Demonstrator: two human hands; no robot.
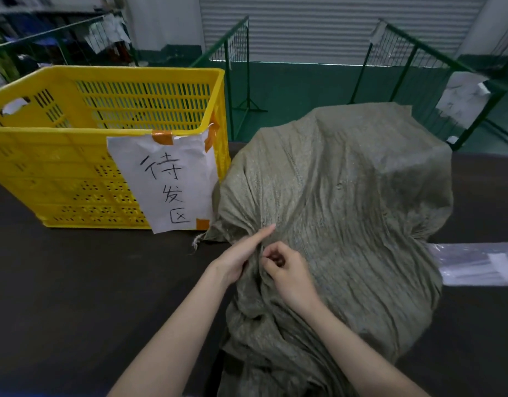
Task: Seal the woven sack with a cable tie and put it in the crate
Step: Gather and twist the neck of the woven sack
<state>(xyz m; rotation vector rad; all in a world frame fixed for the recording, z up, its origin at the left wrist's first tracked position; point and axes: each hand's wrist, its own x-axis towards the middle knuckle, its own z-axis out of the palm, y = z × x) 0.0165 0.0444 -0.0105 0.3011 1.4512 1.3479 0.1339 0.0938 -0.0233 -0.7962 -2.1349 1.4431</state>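
- The woven sack lies slumped on the dark bench, just right of the yellow crate.
- Left hand presses gathered cloth, index finger out; right hand has its grip pinched at the bunched fold.
- No cable tie visible; whether one's in there, I cannot tell.
- Risk: the loose bunch spreads if either hand eases.
- Risk: the slack, bulky sack snags the crate rim on lifting.

a grey-green woven sack lies bulging on a dark table, just right of a yellow slatted crate bearing a taped paper sign. the left hand and right hand pinch gathered sack fabric together, left forefinger extended.
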